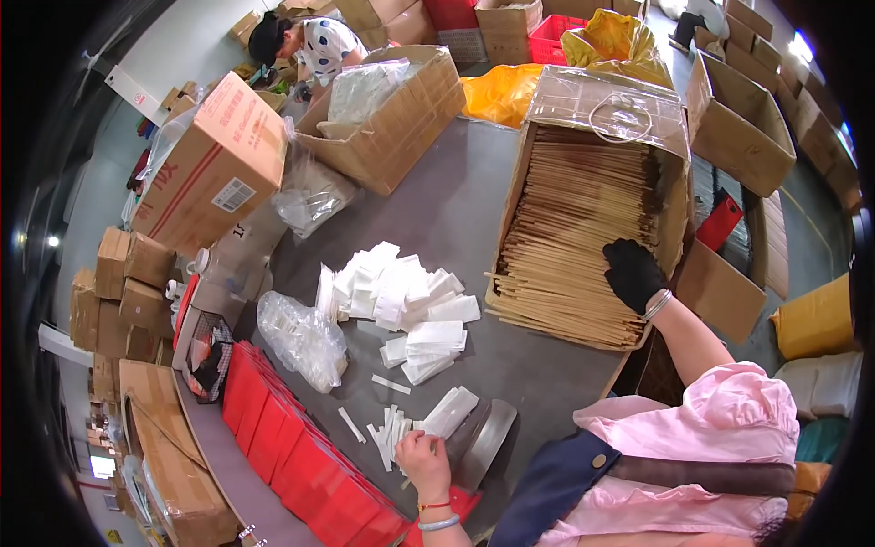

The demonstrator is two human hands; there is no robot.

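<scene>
Black-gloved right hand [633, 273] over thin wooden sticks [574, 219] in a cardboard box [676, 196], right of centre in the frame.

Spread beneath the gloved fingers and well out to their left, long axes running across the frame with a slight fall to the right; right hand much the nearer. Back of the glove turned up, fingers bent — unclear whether gripping any sticks or only resting on top. At lower centre, bare left hand [426, 463] with fingers curled in toward the thumb — hard to say if pinching anything; beside it on the table [547, 383], narrow white strips [389, 436] to the left, flat white packets [448, 412] just above, curved grey piece [492, 438] to the right.
</scene>
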